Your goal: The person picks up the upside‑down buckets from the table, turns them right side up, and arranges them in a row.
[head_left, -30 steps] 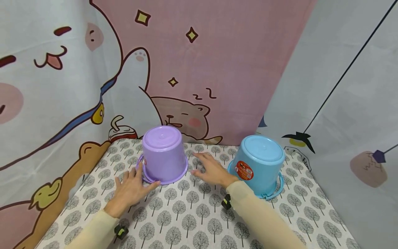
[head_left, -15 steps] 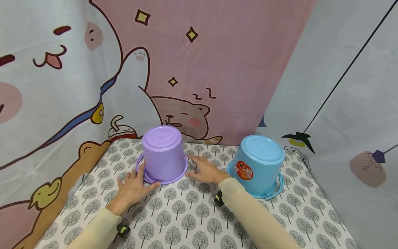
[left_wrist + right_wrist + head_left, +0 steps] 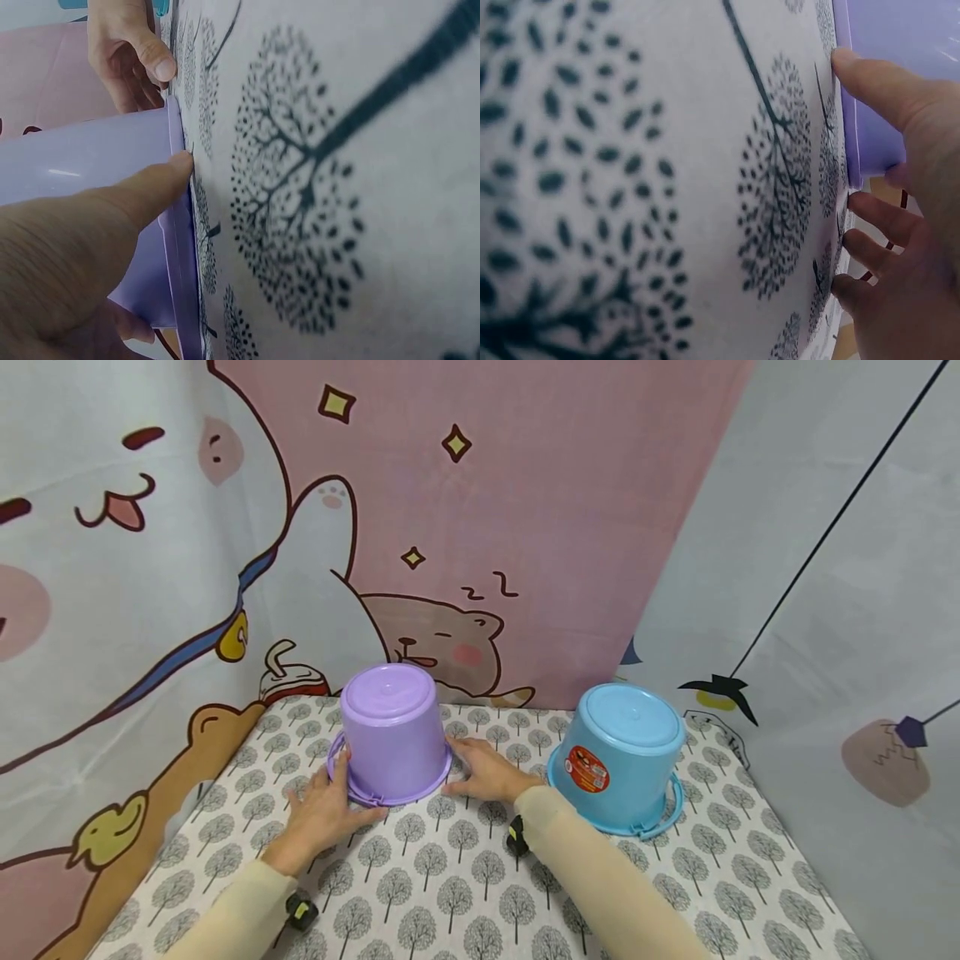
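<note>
Hands flank a purple bucket, upturned like the blue bucket.

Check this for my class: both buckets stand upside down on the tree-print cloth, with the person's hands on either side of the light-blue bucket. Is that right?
Not quite: the left hand and right hand are on either side of the purple bucket, as the head view shows. Both buckets do stand upside down on the tree-print cloth.
</note>
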`<move>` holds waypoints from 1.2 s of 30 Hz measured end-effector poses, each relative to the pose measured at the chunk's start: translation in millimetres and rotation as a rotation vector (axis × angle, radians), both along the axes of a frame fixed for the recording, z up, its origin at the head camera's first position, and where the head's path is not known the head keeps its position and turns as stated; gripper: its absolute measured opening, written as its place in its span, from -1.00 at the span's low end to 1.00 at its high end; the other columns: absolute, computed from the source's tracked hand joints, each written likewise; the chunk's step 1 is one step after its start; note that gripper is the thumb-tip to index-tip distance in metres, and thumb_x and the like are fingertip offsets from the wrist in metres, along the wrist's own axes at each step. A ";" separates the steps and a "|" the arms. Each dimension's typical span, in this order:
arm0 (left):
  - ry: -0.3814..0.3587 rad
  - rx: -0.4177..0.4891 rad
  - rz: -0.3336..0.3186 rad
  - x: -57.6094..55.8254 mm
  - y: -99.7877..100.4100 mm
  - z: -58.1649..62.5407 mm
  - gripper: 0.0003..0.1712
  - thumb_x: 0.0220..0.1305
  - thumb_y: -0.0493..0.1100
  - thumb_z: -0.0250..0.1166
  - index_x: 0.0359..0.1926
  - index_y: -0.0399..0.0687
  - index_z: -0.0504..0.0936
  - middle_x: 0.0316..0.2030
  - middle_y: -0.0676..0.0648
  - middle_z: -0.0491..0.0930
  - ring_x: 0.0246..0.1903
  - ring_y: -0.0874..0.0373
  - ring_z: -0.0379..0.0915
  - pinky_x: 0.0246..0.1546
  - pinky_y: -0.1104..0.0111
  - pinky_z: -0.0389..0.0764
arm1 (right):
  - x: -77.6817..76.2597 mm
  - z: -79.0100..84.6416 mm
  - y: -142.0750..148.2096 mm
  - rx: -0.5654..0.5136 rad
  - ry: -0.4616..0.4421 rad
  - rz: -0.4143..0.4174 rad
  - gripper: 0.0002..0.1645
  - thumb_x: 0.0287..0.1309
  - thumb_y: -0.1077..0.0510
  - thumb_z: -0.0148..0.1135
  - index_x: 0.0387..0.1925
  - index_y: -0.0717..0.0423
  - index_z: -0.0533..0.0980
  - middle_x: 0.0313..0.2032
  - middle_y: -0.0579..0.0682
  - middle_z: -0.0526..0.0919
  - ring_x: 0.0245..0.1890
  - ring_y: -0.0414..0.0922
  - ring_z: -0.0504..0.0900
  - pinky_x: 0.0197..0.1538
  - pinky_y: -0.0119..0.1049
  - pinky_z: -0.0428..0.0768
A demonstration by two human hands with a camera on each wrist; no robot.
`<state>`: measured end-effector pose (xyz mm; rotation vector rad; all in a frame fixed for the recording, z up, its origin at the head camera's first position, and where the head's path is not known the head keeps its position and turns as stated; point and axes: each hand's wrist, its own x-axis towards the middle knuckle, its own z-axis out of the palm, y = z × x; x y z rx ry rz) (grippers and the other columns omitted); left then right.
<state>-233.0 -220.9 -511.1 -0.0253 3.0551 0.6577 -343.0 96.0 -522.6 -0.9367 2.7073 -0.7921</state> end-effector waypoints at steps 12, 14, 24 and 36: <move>0.105 0.099 -0.015 -0.6 -1.0 -6.6 0.69 0.12 0.27 0.86 0.89 -0.30 -0.06 0.62 -0.80 0.22 0.56 -0.81 0.34 0.54 -0.71 0.42 | 4.4 4.6 -1.7 -0.020 0.032 0.015 0.38 0.36 -0.18 0.72 0.88 0.12 0.08 0.78 0.41 0.30 0.79 0.34 0.35 0.90 0.31 0.31; 0.111 0.141 -0.015 -0.2 -0.9 -7.9 0.70 0.11 0.20 0.88 0.89 -0.31 -0.07 0.62 -0.83 0.17 0.54 -0.82 0.35 0.49 -0.64 0.56 | 4.5 4.0 -2.1 -0.016 0.039 0.016 0.39 0.36 -0.19 0.72 0.88 0.12 0.07 0.77 0.41 0.31 0.77 0.32 0.38 0.89 0.28 0.34; 0.208 0.229 0.008 0.3 -1.5 -5.2 0.76 0.01 -0.13 0.93 0.92 -0.22 -0.17 0.76 -0.77 -0.18 0.60 -0.87 0.20 0.46 -0.54 0.58 | 8.3 3.5 -3.5 -0.022 0.056 0.014 0.39 0.37 -0.17 0.72 0.87 0.18 0.07 0.74 0.44 0.33 0.73 0.30 0.44 0.86 0.23 0.42; 0.361 0.293 -0.035 -1.2 -4.1 -6.9 0.80 -0.05 -0.34 0.90 0.93 -0.20 -0.24 0.86 -0.55 -0.14 0.73 -0.70 0.10 0.67 -0.48 0.40 | 15.5 0.5 -7.1 -0.028 0.064 -0.021 0.39 0.36 -0.21 0.72 0.87 0.16 0.10 0.70 0.38 0.40 0.63 0.23 0.55 0.75 0.19 0.60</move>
